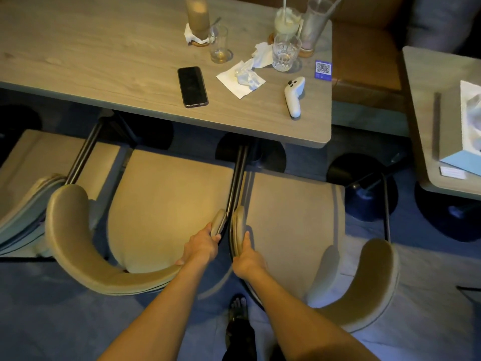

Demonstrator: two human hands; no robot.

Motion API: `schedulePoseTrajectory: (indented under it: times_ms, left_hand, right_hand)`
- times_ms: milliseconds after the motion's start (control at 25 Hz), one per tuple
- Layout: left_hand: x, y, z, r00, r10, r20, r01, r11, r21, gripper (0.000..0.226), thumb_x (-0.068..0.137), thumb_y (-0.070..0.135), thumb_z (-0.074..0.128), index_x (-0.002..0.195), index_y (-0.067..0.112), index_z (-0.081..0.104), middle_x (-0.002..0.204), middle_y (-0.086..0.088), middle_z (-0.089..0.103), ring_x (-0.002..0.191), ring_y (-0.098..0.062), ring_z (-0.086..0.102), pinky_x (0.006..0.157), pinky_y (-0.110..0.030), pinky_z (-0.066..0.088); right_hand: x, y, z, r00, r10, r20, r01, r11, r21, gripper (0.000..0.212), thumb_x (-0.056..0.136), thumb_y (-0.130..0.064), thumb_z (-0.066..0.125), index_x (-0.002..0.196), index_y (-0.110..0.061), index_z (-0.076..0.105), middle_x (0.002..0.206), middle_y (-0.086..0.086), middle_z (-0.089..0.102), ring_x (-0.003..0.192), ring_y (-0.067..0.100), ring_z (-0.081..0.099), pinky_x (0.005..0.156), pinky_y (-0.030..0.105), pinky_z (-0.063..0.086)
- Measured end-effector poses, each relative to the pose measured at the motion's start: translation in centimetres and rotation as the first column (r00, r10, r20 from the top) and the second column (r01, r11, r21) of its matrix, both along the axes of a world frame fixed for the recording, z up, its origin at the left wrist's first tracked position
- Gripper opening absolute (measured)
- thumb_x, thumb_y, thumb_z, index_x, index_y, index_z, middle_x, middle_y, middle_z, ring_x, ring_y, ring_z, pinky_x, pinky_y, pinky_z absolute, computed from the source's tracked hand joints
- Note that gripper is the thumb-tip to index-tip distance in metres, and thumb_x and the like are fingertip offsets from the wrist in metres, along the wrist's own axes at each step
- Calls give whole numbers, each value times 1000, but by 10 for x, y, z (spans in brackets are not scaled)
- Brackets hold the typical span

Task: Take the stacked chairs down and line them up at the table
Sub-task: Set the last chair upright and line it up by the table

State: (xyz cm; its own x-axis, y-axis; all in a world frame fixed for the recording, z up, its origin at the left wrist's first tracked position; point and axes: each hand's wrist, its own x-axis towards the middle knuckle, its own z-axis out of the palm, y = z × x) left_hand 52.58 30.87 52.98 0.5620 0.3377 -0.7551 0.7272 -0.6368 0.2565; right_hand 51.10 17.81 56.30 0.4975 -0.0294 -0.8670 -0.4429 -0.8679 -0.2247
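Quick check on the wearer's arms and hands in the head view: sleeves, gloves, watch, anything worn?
Nothing worn that shows. Both forearms are bare from the bottom edge of the frame to the wrist: no sleeves in view. The left hand and right hand are bare too: no gloves, watch, bands or rings visible. No markings or cables.

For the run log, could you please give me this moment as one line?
left hand: grips middle chair armrest | right hand: grips right chair armrest | chairs side by side at table
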Motion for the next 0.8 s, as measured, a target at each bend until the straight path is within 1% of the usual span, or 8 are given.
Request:
schedulePoseTrajectory:
  times_ms: [160,280,440,520,600,640,720,800]
  left_hand:
    - [0,3,-3,1000,-16,-1,16,1000,-12,41,92,48,45,133,47,45,119,-9,66,112,-36,59,96,-57,45]
    - [0,4,-3,1000,-23,-8,22,999,-24,42,91,49,45,133,48,45,120,-8,66,113,-35,59,97,-54,45]
    - [2,6,6,998,-66,15,67,996,-53,45,94,46,46,139,40,45,126,-7,65,116,-32,59,97,-39,46]
    - [0,7,15,997,-71,18,72,993,-94,48,95,43,48,141,35,45,129,-6,63,117,-31,59,98,-34,46]
    - [-1,7,19,999,24,23,-20,986,-163,52,93,42,52,143,29,45,135,-6,60,122,-30,56,104,-34,43]
    - [-1,8,22,996,82,30,-75,977,-201,55,93,41,53,145,26,43,139,-7,57,125,-30,54,106,-35,41]
    - [-6,7,27,981,183,60,-161,951,-264,60,93,39,53,148,18,40,143,-10,52,129,-30,51,109,-36,39]
    - [-13,1,41,961,258,98,-218,928,-302,54,95,34,53,143,11,46,139,-13,55,122,-30,55,106,-36,42]
  right_hand:
    - [0,-3,-1,1000,7,27,-8,1000,31,82,101,-32,43,154,-33,-20,140,16,54,124,34,54,100,38,46]
    - [1,-5,-6,1000,-8,11,8,999,47,84,100,-33,45,154,-34,-19,144,16,51,128,34,51,103,39,45]
    - [4,-14,-6,999,-52,-11,53,989,136,87,96,-39,52,155,-36,-11,151,14,45,130,35,50,103,36,44]
    - [-1,-23,-2,996,-88,1,87,981,172,83,94,-42,56,158,-32,3,154,9,41,135,31,45,109,34,39]
    - [-7,-35,4,992,-126,20,119,971,210,71,94,-43,56,155,-21,29,151,7,46,135,27,46,111,32,37]
    - [-8,-42,8,986,-163,17,155,961,231,63,94,-43,56,149,-16,42,144,9,53,128,25,53,107,32,42]
    - [-7,-55,34,968,-251,-15,243,919,310,48,96,-42,53,131,-9,59,126,13,64,104,22,60,83,30,50]
    - [-9,-67,63,947,-319,-28,310,890,336,38,99,-42,48,118,-12,61,124,13,63,96,20,57,76,30,46]
